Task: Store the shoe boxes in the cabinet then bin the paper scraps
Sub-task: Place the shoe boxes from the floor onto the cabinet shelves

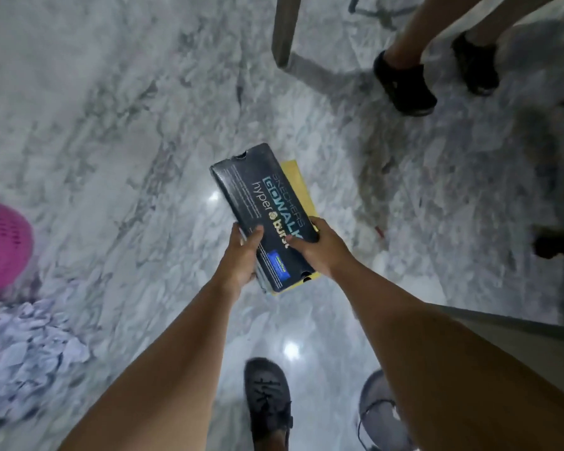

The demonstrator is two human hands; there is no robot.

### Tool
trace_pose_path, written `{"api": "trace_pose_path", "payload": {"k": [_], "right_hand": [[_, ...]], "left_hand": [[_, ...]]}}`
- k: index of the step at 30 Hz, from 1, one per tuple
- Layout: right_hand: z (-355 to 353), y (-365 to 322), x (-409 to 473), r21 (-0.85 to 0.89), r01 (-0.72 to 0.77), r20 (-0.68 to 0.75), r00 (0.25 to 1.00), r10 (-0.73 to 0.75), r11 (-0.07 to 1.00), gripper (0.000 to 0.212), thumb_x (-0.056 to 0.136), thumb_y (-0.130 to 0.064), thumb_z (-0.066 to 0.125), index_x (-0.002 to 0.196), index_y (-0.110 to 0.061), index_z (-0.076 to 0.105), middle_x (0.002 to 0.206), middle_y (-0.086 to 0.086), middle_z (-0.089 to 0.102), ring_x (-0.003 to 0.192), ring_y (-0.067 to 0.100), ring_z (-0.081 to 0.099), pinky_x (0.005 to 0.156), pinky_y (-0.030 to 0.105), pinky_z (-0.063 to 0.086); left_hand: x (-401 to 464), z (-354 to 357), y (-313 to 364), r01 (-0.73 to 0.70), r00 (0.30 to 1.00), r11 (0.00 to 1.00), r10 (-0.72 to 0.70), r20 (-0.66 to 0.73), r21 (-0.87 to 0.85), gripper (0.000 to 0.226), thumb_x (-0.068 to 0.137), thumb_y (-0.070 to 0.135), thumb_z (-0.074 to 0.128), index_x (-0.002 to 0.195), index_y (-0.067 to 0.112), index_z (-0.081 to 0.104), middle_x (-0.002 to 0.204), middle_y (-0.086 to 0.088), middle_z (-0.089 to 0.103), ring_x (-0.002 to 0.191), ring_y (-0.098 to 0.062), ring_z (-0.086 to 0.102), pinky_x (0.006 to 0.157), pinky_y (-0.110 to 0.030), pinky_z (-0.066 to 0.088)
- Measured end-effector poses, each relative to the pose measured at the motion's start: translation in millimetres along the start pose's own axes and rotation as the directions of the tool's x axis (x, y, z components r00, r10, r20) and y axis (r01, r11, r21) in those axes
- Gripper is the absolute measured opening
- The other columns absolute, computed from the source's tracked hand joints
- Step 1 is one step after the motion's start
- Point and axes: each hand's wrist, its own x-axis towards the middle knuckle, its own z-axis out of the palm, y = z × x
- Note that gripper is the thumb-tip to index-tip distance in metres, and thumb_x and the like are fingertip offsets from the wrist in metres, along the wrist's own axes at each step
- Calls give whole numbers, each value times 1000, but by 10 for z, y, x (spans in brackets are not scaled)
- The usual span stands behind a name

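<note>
A black shoe box (254, 196) with teal and white lettering is held out in front of me above the marble floor. Under it lies a second, yellow shoe box (302, 187), showing along the right edge. My left hand (240, 255) grips the near left side of the stack, thumb on top. My right hand (319, 247) grips the near right side. A heap of white crumpled paper scraps (23, 346) lies on the floor at the lower left. The cabinet is not recognisable in view.
A pink perforated basket (0, 245) stands at the left edge beside the scraps. Another person's legs in black shoes (404, 83) stand at the upper right near a table leg (285, 30). My own foot (267, 402) and a grey furniture edge (508, 330) are below.
</note>
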Motion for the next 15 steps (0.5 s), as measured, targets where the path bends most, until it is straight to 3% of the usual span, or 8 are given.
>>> {"api": "trace_pose_path", "payload": {"k": [2,3,5,7,10,15], "right_hand": [[71,87,13,71,5,7,1000,-6,997,61,82,-35,79,138,-38,54,122,-4,70,104,19,71,84,41,63],[95,125,-50,102,6,-1,1000,-6,995,62,82,-32,80,137,-38,55,122,-4,70,104,20,71,81,41,64],[169,227,-243,150,25,-28,999,-21,988,63,78,-32,80,135,-41,56,122,-7,71,106,19,71,82,46,64],[287,333,-565,153,54,-49,998,-47,987,60,80,-29,79,133,-43,55,120,-11,70,110,18,70,86,49,62],[538,470,-1193,78,120,4,993,-120,990,56,87,-25,77,133,-46,54,115,-20,69,111,14,69,89,46,61],[1146,734,-2494,-111,205,195,964,-181,972,58,82,-31,80,130,-50,55,118,-20,71,113,13,68,95,40,57]], "left_hand": [[-103,37,-37,-50,998,999,51,23,-11,44,106,29,48,139,50,27,108,20,62,64,20,62,53,-13,47],[-165,45,-90,-68,997,997,69,33,-39,48,107,24,48,136,53,25,108,21,62,63,21,62,53,-12,47],[-316,6,-243,-116,992,988,121,38,-100,47,106,16,49,130,53,32,123,15,64,81,13,68,61,-14,55],[-535,-90,-431,-137,990,973,140,0,-185,51,105,12,49,136,51,39,131,12,65,99,-4,72,79,-29,62],[-1079,-342,-807,-126,991,959,112,-71,-253,56,104,7,49,137,51,37,120,18,67,97,-5,72,76,-25,60],[-2359,-929,-1870,-120,975,910,34,-218,-397,78,101,1,52,155,45,18,145,5,55,124,-18,62,107,-41,50]]}}
